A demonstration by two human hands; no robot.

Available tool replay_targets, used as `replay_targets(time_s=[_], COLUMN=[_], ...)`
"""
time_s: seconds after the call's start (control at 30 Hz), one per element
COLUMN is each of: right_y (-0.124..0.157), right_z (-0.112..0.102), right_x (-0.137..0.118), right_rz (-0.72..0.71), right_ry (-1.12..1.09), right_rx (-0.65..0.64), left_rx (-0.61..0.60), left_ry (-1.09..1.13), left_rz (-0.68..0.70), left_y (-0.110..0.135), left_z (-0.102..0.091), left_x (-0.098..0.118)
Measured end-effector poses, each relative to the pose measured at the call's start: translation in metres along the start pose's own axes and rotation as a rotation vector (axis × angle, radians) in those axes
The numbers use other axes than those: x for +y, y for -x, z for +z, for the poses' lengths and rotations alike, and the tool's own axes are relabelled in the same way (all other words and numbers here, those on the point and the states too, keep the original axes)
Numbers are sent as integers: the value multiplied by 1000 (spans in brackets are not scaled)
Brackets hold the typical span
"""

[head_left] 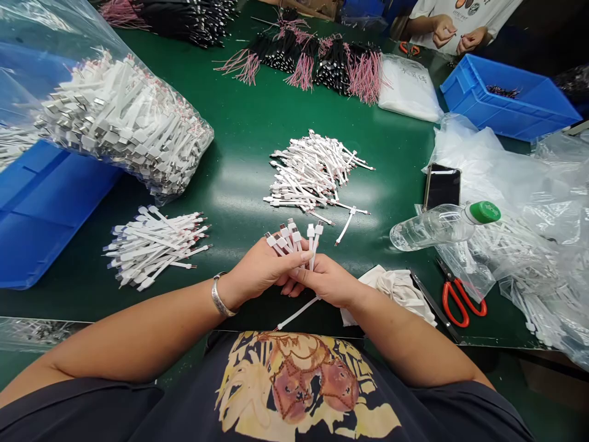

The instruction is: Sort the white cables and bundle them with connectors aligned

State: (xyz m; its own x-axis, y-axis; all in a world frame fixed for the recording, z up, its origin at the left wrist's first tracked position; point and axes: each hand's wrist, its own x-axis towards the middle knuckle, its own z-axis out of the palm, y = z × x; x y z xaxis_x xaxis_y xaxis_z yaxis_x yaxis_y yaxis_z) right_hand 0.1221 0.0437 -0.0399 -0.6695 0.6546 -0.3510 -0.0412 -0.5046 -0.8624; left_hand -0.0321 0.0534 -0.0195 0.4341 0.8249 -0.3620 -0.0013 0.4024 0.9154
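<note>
My left hand [257, 270] is closed around a fanned bunch of short white USB cables [285, 238], their metal plugs pointing away from me. Pressed up against it, my right hand [334, 281] pinches a couple of similar cables [313, 236] upright between thumb and fingers. Another white cable [298, 313] sticks out below the hands toward the table edge. Beyond them lies a loose pile of white cables [313, 172], with single cables [346, 224] at its near side. A neater stack of white cables [156, 245] rests to the left of my left hand.
A clear bag of USB cables [124, 123] leans over a blue bin [50, 209] at left. On the right are a water bottle [432, 227], phone [442, 187], scissors [460, 301], cloth [398, 288] and plastic bags [543, 245]. Black-and-pink wire bundles [299, 58] and a co-worker's hands [458, 37] are farther back.
</note>
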Motion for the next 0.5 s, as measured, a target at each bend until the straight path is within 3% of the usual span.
replay_targets(time_s=[0.23, 0.5], right_y=[0, 0], right_z=[0, 0], right_x=[1, 2], right_rz=[29, 40], right_ry=[17, 19], right_rx=[-17, -27], left_rx=[11, 47], left_ry=[-73, -161], left_rz=[-37, 14], left_y=[1, 3], left_z=[0, 3], left_x=[0, 5])
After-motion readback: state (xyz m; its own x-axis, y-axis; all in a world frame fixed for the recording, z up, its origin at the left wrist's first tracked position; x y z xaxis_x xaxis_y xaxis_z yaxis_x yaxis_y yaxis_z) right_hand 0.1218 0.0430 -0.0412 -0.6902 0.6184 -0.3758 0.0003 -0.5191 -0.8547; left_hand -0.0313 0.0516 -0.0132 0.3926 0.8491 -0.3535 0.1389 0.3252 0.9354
